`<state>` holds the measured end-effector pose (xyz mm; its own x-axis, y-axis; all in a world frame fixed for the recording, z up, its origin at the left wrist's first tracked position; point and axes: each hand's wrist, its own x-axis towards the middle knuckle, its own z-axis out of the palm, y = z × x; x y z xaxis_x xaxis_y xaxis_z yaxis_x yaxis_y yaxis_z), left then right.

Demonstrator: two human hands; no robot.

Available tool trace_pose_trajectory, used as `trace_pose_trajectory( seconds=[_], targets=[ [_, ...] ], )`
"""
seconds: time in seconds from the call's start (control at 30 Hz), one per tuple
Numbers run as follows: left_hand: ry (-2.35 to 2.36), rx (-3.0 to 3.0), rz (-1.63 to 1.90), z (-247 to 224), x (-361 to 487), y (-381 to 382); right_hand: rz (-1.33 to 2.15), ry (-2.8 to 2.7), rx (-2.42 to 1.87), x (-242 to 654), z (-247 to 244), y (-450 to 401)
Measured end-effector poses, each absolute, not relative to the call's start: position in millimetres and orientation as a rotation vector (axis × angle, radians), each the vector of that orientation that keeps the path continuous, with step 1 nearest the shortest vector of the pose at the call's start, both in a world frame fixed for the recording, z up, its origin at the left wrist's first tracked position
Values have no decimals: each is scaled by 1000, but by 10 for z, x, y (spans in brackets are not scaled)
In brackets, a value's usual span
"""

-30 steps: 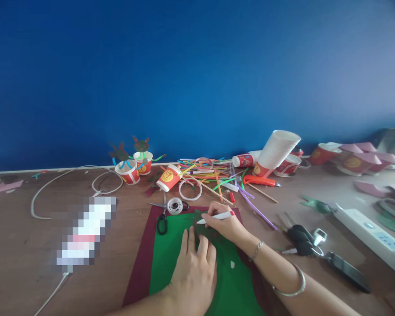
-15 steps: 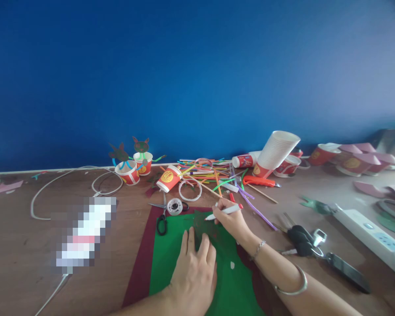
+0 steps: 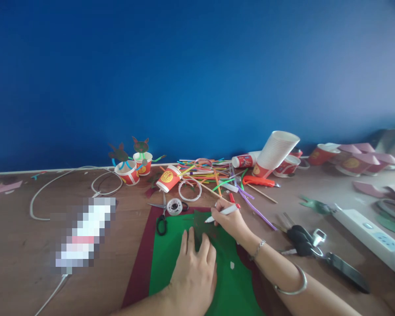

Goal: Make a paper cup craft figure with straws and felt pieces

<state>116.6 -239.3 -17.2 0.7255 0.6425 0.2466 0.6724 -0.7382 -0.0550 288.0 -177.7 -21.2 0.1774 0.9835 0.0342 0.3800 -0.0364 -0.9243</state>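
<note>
My left hand (image 3: 195,267) lies flat with its fingers spread on a green sheet (image 3: 166,259). Under the green sheet is a dark red sheet (image 3: 141,261). In my right hand (image 3: 232,221) is a white marker (image 3: 223,212) with a red end, its tip down at a dark piece (image 3: 202,217) lying on the green sheet. A small white scrap (image 3: 232,265) rests on the green sheet. Scissors (image 3: 162,224) and a tape roll (image 3: 174,206) are at the sheets' upper left edge.
Colourful sticks (image 3: 200,171) lie behind the sheets, with a tipped cup (image 3: 169,178) beside them. A leaning cup stack (image 3: 276,151) and an orange cutter (image 3: 258,181) are at back right. Keys (image 3: 301,241) and a power strip (image 3: 371,232) lie right. Two decorated cups (image 3: 127,173) stand back left.
The marker in my right hand has shifted slightly, its tip a little lower and its red end a little to the left. My left hand has stayed in place.
</note>
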Motion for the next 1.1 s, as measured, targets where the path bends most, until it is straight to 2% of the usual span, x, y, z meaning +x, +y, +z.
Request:
trace_pose_trajectory(
  seconds=[1.1],
  targets=[
    [-1084, -2781, -310, -180, 1160, -2403, 747, -1198, -1681, 2843, -190, -1764]
  ],
)
